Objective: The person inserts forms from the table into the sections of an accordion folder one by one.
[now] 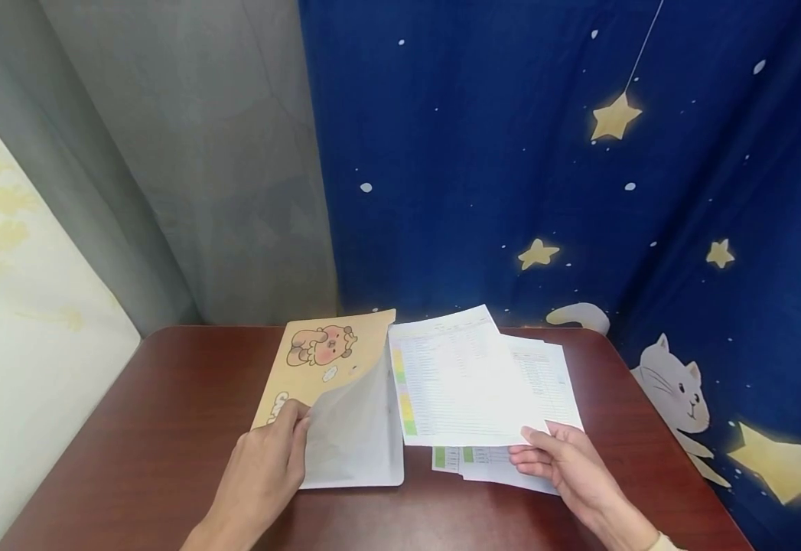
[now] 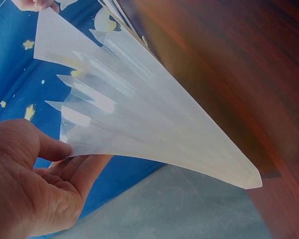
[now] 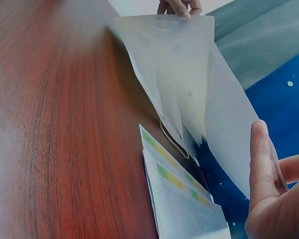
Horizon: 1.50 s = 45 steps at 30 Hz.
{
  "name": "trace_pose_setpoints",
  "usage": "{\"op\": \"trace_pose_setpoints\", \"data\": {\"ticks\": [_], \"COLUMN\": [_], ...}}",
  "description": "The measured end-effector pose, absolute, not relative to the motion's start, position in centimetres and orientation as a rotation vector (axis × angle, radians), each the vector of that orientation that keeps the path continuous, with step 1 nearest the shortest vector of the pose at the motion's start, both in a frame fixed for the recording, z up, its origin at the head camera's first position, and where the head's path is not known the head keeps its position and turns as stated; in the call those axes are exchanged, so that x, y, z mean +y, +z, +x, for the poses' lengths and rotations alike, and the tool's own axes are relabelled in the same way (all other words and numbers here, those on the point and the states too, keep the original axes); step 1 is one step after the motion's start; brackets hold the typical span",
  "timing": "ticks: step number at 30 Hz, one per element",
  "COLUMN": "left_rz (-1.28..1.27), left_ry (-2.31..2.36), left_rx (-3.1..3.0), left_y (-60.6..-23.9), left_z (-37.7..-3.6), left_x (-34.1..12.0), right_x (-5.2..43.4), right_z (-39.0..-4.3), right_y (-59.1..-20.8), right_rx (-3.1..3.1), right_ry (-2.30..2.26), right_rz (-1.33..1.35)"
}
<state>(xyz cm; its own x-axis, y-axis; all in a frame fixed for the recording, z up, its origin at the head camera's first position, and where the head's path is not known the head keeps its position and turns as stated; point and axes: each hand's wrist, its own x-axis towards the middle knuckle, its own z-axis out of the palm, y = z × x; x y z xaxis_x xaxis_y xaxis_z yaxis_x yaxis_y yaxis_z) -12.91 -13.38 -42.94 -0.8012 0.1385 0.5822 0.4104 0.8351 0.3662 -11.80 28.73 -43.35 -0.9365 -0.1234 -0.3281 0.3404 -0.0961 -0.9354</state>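
Pinching the folder's (image 1: 334, 398) front flap, the left hand (image 1: 262, 467) lifts it open on the table (image 1: 131, 428); the right hand (image 1: 565, 459) pinches a printed sheet (image 1: 462, 379) above the stack (image 1: 545, 375) (clear pockets fan out). Filing seems underway; next, the sheet needs aligning with a pocket mouth.

print on the lifted sheet (image 1: 465, 379) too small to read in the head view; same for the stacked papers (image 1: 545, 375), partly covered by that sheet. lettering on the yellow folder (image 1: 317, 367) half hidden behind its raised clear sleeves (image 1: 355, 436) and the left hand (image 1: 265, 467). left hand cut off by the lower edge in the left wrist view, fingertips tucked under the sleeves. right hand (image 3: 271, 199) cut off at the corner in the right wrist view. worktop (image 2: 249, 74) blurred close to both wrist cameras.
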Motion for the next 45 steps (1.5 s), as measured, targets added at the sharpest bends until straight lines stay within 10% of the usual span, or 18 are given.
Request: {"op": "trace_pose_setpoints", "data": {"ticks": [45], "left_rz": [-0.389], "left_ry": [-0.634], "left_rx": [-2.486], "left_y": [-42.8], "left_z": [-12.8], "left_x": [-13.0], "right_x": [19.7], "right_z": [-13.6], "right_y": [-44.5], "right_rx": [2.109], "right_ry": [-2.086], "right_rz": [0.153]}}
